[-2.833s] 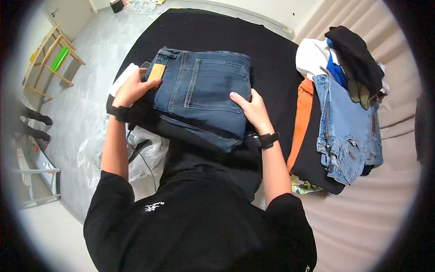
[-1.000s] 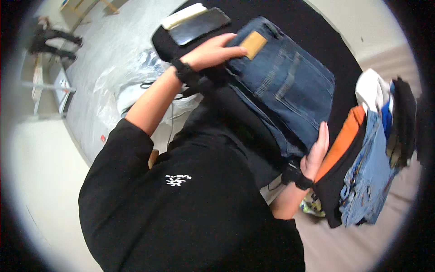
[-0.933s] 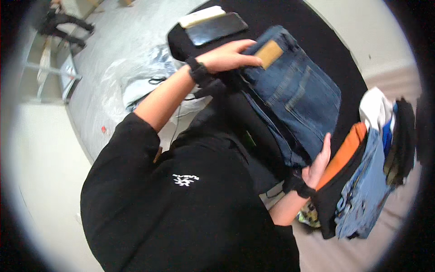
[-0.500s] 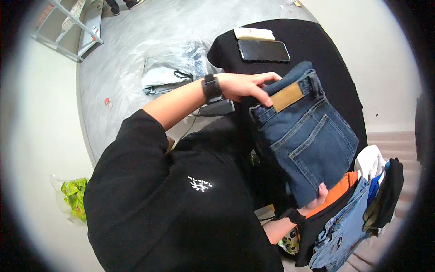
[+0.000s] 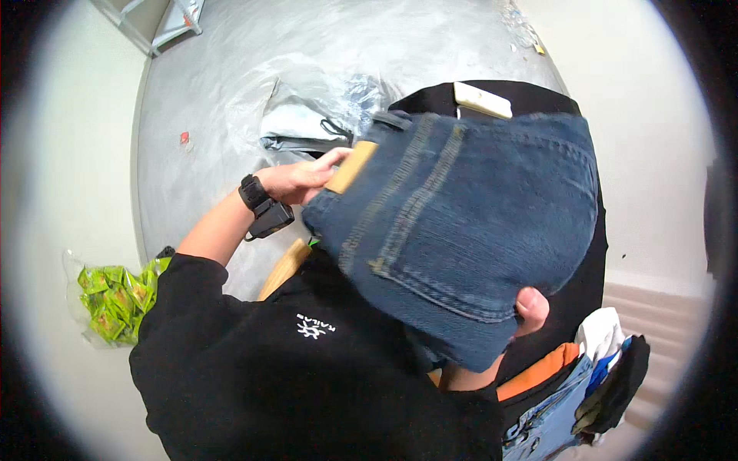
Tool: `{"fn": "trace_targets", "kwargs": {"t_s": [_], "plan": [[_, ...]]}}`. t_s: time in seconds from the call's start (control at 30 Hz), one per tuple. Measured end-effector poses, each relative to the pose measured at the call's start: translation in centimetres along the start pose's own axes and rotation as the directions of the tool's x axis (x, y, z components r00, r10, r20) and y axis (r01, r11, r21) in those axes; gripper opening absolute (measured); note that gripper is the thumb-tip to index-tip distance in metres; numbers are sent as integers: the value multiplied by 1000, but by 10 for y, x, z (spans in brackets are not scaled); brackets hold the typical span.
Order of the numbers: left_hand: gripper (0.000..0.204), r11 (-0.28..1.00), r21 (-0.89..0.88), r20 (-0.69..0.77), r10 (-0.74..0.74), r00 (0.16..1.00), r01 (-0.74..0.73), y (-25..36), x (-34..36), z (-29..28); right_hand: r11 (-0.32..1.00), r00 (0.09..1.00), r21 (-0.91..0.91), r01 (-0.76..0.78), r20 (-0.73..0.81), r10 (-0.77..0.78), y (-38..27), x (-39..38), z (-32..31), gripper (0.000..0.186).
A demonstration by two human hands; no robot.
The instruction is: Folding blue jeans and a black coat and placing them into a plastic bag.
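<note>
In the head view, the bare left hand (image 5: 298,181) is gripping the waistband of the folded dark-blue denim jeans (image 5: 492,207) beside their tan rectangular patch (image 5: 351,167). The bare right hand (image 5: 530,312) is grasping the opposite end (its fingers are mostly hiding underneath). The jeans are hovering before the torso, covering much of the black cloth-draped table (image 5: 427,98).

The folded dark-blue denim jeans (image 5: 484,207) are now held higher, hiding most of the flat black phone (image 5: 470,113).
</note>
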State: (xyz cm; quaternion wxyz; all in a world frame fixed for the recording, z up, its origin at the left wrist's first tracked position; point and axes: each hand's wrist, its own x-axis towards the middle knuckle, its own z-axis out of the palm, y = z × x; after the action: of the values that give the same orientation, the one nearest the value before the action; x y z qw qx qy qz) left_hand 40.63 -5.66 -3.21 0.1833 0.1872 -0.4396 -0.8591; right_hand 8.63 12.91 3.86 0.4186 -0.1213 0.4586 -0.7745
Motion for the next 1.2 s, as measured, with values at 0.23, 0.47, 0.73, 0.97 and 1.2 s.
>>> {"fn": "trace_targets", "kwargs": {"t_s": [0.23,0.47,0.73,0.97,1.2], "plan": [[72,984,142,-333,-57,941,110,-29,-11,-106,967,995,-253,3,101,23,16,-13,131,80],[61,874,250,-664,-158,731,416,-53,-5,-196,848,942,-529,32,299,151,17,3,171,66],[42,961,-23,-589,-235,774,275,-64,-43,-201,826,739,-558,78,589,327,70,37,203,44],[95,862,-455,-182,-337,924,225,-100,-84,-142,821,760,-571,22,542,357,118,60,222,37],[101,859,-509,-151,-29,988,-52,-89,-67,-90,854,638,-505,125,700,321,140,51,259,34]]}}
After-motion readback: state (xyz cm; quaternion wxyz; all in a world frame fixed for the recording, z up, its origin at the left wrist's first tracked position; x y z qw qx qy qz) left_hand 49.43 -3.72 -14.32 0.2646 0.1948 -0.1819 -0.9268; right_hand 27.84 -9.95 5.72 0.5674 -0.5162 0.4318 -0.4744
